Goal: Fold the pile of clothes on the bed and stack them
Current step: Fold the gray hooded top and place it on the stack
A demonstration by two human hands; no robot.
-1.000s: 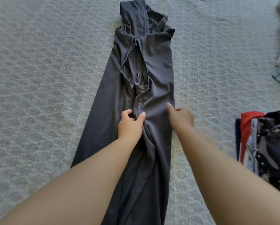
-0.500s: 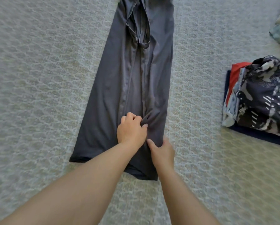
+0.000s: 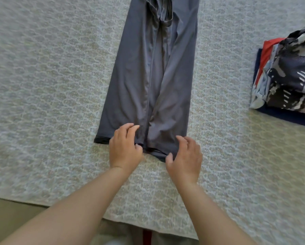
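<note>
From the head view, a long dark grey folded garment [image 3: 153, 76] lies lengthwise on the pale patterned bedspread [image 3: 50, 85]. Both hands hover at its near hem, fingers loosely curled, gripping nothing: left hand [image 3: 124, 149], right hand [image 3: 184, 159]. A stack of folded patterned clothes [image 3: 288, 75] sits far right.

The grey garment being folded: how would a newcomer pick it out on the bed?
On the pale patterned bedspread, look at the middle, directly ahead of both hands. The grey garment lies there as a long narrow strip, plain and spread flat, unlike the stack of folded clothes at the right edge.
</note>
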